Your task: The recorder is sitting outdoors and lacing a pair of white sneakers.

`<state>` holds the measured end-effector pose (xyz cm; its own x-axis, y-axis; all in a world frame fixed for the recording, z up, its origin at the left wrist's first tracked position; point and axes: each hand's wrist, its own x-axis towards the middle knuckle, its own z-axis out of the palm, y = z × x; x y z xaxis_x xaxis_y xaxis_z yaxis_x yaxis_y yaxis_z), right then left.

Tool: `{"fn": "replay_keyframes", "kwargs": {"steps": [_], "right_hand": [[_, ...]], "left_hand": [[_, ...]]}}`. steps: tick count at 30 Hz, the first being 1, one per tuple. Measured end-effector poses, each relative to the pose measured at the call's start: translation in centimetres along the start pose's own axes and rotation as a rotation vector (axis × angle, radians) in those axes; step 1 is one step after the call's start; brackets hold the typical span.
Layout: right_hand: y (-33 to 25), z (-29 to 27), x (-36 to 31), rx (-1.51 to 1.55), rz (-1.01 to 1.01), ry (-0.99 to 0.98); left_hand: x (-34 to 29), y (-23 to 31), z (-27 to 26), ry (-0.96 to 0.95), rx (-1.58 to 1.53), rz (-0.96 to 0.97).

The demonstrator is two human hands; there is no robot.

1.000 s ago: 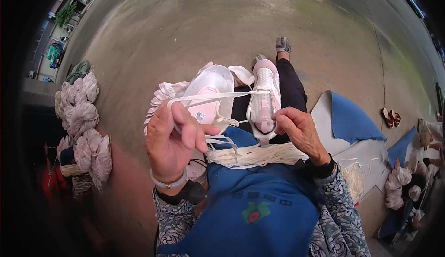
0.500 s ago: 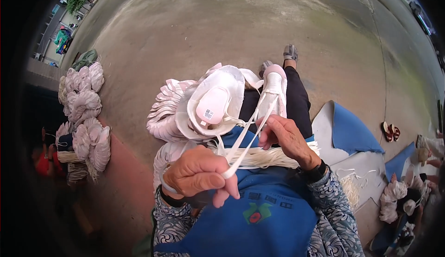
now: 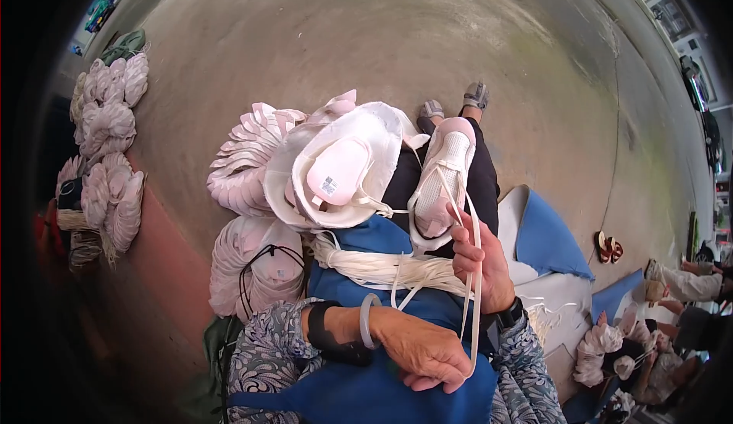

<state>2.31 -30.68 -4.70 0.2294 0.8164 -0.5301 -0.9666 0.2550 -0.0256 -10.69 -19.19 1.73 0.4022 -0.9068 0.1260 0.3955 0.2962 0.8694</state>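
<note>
A white mesh shoe upper with a pink toe [image 3: 456,147] lies on my right thigh, its toe pointing away. From its eyelets a flat white shoelace [image 3: 476,294] runs down in a long loop. My right hand [image 3: 484,265], just below the upper, is closed around the lace strands. Lower, over my blue apron [image 3: 328,393], my left hand [image 3: 424,349] is closed at the bottom of the loop, knuckles up; its fingertips are partly hidden. Across my lap, between my hands and the upper, lies a bundle of loose white laces [image 3: 374,270].
Fanned stacks of pink-white uppers [image 3: 248,160] lie left of my legs, beside a large white piece with a pink insole-shaped panel [image 3: 336,170]. More bundled uppers [image 3: 111,126] are farther left. At right are a blue-and-grey sheet [image 3: 551,233], sandals [image 3: 608,247] and other people.
My left hand has moved down and right, drawing the loop lower. The right hand has shifted slightly right and down, turned more upright. The view has shifted too.
</note>
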Motion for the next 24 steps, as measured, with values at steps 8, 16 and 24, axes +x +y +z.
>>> {"fn": "replay_keyframes", "kwargs": {"steps": [8, 16, 24], "right_hand": [[-0.3, 1.3, -0.4, -0.689, -0.138, 0.184], [1.5, 4.4, -0.7, -0.454, -0.002, 0.111], [3.4, 3.7, -0.3, -0.541, 0.113, 0.040]], "left_hand": [[-4.3, -4.1, -3.8, 0.300, 0.233, 0.009], [-7.9, -5.3, -9.7, 1.414, -0.114, 0.202], [-3.2, -5.3, -12.4, 1.047, -0.730, 0.372]]}}
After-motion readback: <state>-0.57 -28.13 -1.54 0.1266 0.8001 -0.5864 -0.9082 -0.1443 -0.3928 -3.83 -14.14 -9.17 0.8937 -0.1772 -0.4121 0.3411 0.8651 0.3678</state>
